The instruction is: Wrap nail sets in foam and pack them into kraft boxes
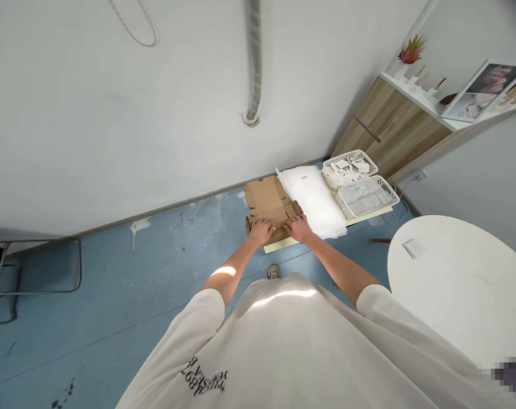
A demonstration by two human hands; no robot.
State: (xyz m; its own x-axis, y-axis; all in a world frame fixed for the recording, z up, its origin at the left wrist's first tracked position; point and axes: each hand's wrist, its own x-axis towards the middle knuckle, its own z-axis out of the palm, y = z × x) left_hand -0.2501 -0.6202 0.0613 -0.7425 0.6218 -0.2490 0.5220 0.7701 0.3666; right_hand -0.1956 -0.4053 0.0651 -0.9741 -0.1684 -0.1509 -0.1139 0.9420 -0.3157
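Note:
A brown cardboard mailer box lies open on a low pale table, its lid flat toward the wall. My left hand presses on the box's near front wall at the left, fingers curled over the edge. My right hand grips the same front wall at the right, fingers bent over it. Both hands touch the cardboard only.
A stack of white foam sheets lies right of the box. Two white baskets with small packets stand beyond it. A round white table is at right, a wooden cabinet behind, a metal chair at left.

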